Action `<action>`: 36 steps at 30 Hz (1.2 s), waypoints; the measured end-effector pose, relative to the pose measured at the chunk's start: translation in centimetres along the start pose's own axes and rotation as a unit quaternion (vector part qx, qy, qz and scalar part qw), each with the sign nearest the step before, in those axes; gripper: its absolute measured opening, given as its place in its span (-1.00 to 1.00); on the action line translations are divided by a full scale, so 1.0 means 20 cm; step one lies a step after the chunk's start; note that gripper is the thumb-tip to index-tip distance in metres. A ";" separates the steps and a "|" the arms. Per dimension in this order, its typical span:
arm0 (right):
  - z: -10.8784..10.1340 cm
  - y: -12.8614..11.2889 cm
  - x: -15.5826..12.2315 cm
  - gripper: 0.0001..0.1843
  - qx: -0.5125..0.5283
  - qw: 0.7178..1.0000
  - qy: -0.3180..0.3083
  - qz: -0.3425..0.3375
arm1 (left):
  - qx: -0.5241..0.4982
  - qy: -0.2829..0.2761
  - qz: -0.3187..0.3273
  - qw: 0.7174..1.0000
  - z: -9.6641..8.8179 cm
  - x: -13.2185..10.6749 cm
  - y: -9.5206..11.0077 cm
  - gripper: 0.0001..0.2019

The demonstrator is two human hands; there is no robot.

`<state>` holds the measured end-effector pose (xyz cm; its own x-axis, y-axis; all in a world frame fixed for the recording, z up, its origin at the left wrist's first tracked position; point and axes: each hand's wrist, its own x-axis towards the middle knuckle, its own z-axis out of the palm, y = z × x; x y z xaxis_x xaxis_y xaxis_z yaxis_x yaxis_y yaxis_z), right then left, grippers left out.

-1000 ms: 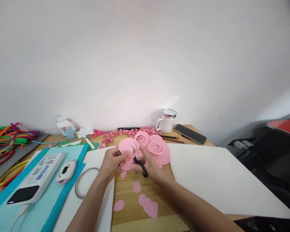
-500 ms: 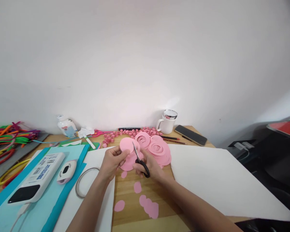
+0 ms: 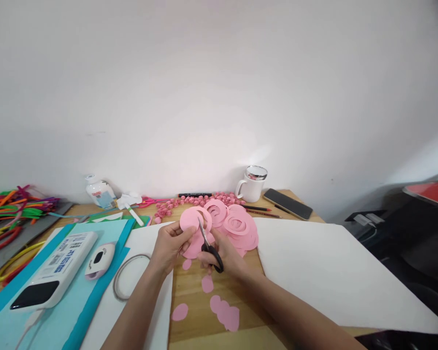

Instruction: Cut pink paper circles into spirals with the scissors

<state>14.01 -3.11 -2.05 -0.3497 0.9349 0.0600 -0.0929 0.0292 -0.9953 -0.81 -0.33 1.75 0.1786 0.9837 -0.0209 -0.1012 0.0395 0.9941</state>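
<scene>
My left hand (image 3: 170, 245) pinches a pink paper disc (image 3: 191, 221) and holds it up over the wooden desk (image 3: 193, 291). My right hand (image 3: 224, 255) grips black-handled scissors (image 3: 209, 245), whose blades cut into the disc along a curve. A stack of pink spiral-cut discs (image 3: 237, 226) lies just behind both hands. Small pink offcuts (image 3: 224, 311) lie on the desk below my wrists. A row of small rolled pink paper roses (image 3: 200, 200) runs along the back.
A large white sheet (image 3: 336, 272) covers the right of the desk. At left lie blue sheets (image 3: 29, 321), a white power bank (image 3: 54, 270), a small white device (image 3: 100, 257) and a wire ring (image 3: 126, 277). A mug (image 3: 252, 183), phone (image 3: 287, 203), pencils, glue bottle (image 3: 99, 190) and coloured pipe cleaners (image 3: 10, 214) line the back.
The scissors have advanced a little along the curved cut, and my left hand has turned the disc slightly. The view has shifted very little.
</scene>
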 end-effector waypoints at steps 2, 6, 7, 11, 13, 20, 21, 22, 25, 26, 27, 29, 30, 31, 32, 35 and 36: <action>0.00 -0.01 0.00 -0.29 0.022 1.000 0.011 0.000 | 0.017 -0.014 -0.010 1.000 0.00 0.00 -0.01 -0.70; -0.01 -0.03 0.00 -0.30 0.056 0.998 0.020 -0.006 | 0.022 -0.029 -0.022 0.999 0.00 0.00 -0.01 -0.71; -0.01 -0.03 0.00 -0.30 0.059 0.998 0.018 -0.008 | 0.021 -0.029 -0.023 0.999 0.01 0.00 -0.01 -0.71; -0.01 -0.03 0.00 -0.29 0.059 0.998 0.015 -0.008 | 0.021 -0.022 -0.025 0.999 0.00 0.00 -0.01 -0.72; -0.02 -0.02 0.00 -0.28 0.049 0.999 0.018 -0.003 | 0.017 -0.022 -0.024 0.999 0.00 0.00 0.00 -0.73; -0.03 -0.01 0.00 -0.37 0.011 1.000 0.019 -0.007 | 0.007 -0.022 -0.021 1.000 -0.01 0.01 -0.01 -0.75; -0.03 -0.01 0.01 -0.37 0.009 1.000 0.017 -0.008 | 0.003 -0.023 -0.021 1.000 -0.01 0.01 -0.01 -0.75; -0.03 0.00 0.01 -0.37 0.006 1.000 0.016 -0.009 | -0.002 -0.023 -0.021 1.000 -0.01 0.01 -0.01 -0.76; -0.04 0.01 0.01 -0.37 0.000 1.000 0.018 -0.009 | -0.017 -0.022 -0.022 0.999 -0.01 0.01 -0.01 -0.76; -0.04 0.02 0.01 -0.37 -0.002 1.000 0.019 -0.011 | -0.021 -0.021 -0.021 0.999 -0.01 0.01 -0.01 -0.76; -0.04 0.02 0.01 -0.38 -0.003 1.000 0.019 -0.012 | -0.025 -0.019 -0.021 0.999 -0.01 0.01 -0.01 -0.76; -0.04 0.02 0.01 -0.39 -0.004 1.000 0.019 -0.014 | -0.031 -0.016 -0.018 0.999 -0.01 0.01 -0.01 -0.76; -0.04 0.01 0.01 -0.40 -0.003 1.000 0.018 -0.015 | -0.034 -0.014 -0.017 0.999 -0.01 0.01 -0.01 -0.75; -0.04 0.01 0.00 -0.41 -0.004 1.000 0.017 -0.014 | -0.037 -0.014 -0.016 0.999 0.00 0.01 -0.01 -0.74; -0.03 0.00 0.00 -0.41 -0.005 1.000 0.016 -0.014 | -0.042 -0.015 -0.015 0.999 0.00 0.01 -0.01 -0.74; -0.03 -0.01 0.00 -0.41 -0.010 1.000 0.014 -0.020 | -0.063 -0.020 -0.013 0.998 0.00 0.01 0.00 -0.73; -0.02 -0.01 -0.01 -0.39 -0.012 1.000 0.011 -0.022 | -0.066 -0.020 -0.012 0.998 0.01 0.01 0.00 -0.73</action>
<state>14.48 -3.05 -1.95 -0.3243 0.9404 0.1023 -0.0850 0.0788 -0.9933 -0.65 -0.16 1.68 0.2207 0.9746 -0.0375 -0.2245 0.0882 0.9705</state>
